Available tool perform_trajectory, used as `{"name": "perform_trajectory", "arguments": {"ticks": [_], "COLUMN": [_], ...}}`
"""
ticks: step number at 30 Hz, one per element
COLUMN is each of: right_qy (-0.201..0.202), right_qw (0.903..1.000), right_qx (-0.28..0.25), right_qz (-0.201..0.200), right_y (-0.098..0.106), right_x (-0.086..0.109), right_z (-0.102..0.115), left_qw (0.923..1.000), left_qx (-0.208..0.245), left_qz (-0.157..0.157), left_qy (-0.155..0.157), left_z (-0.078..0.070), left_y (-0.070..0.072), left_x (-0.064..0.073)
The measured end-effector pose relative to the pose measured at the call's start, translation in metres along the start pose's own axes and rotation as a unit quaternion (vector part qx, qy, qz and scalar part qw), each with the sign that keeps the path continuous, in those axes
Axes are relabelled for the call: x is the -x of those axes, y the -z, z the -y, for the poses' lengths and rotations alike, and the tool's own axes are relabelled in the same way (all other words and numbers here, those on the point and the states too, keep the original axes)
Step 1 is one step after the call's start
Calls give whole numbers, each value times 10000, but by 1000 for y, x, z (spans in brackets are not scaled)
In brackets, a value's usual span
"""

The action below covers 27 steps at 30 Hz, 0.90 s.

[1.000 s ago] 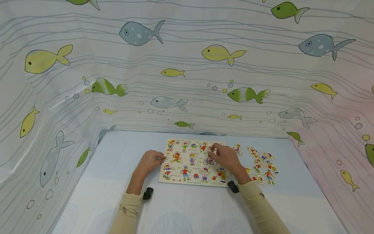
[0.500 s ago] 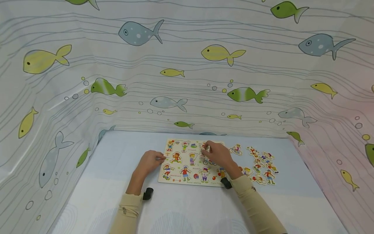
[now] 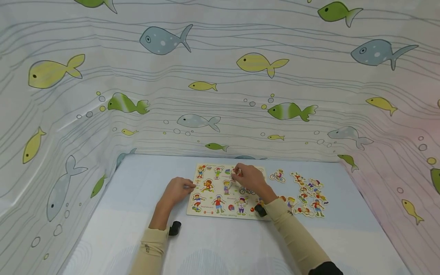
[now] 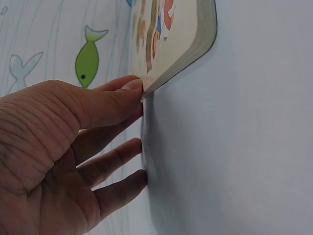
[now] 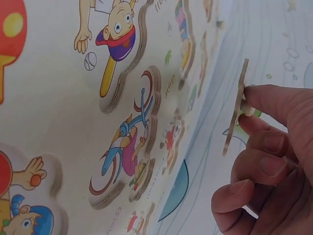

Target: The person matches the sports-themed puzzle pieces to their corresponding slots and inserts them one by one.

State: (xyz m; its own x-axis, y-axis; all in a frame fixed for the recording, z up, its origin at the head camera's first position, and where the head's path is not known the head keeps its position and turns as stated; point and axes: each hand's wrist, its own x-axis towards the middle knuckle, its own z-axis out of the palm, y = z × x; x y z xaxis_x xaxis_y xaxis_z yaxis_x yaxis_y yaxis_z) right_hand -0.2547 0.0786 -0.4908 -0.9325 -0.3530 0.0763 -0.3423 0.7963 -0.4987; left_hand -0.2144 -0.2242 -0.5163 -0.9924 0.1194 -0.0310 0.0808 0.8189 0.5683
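A flat wooden puzzle board [image 3: 191, 211] with printed sports figures in cut-out recesses lies on the table. At its left edge, my left hand [image 3: 177, 190] pinches the rim with thumb and index finger; the other fingertips [image 4: 139, 177] touch the table in the left wrist view. My right hand [image 3: 252, 179] is over the board's upper right part and pinches a thin wooden puzzle piece [image 5: 234, 110] by its small knob. The piece appears edge-on and apart from the board in the right wrist view, so its picture is hidden. The cyclist recess [image 5: 122, 147] shows below it.
Right of the board lie several loose puzzle pieces, among them a cyclist piece [image 3: 277, 175] and a cluster with a figure in red and blue [image 3: 317, 208]. My right forearm partly covers the board's lower right corner. A fish-patterned backdrop [image 3: 213, 103] rises behind the table.
My right hand has moved left across the board with the puzzle piece, uncovering the loose cyclist piece. My left hand keeps its place at the board's left edge.
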Motion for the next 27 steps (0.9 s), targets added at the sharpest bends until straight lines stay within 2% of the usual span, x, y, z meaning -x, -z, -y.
{"name": "perform_trajectory", "arguments": {"ticks": [9, 16, 27], "right_qy": [275, 467, 419], "right_qw": [9995, 9986, 9978], "right_qx": [176, 228, 389], "right_qz": [8, 115, 337], "right_y": [-15, -25, -38], "right_x": [-21, -33, -44], "right_z": [1, 9, 16], "left_qw": [10000, 10000, 9999], "left_qx": [-41, -5, 53], "left_qz": [-4, 33, -28], "left_qy": [-49, 38, -93], "left_z": [-2, -3, 1], "left_y": [5, 5, 0], "left_x": [0, 2, 2]}}
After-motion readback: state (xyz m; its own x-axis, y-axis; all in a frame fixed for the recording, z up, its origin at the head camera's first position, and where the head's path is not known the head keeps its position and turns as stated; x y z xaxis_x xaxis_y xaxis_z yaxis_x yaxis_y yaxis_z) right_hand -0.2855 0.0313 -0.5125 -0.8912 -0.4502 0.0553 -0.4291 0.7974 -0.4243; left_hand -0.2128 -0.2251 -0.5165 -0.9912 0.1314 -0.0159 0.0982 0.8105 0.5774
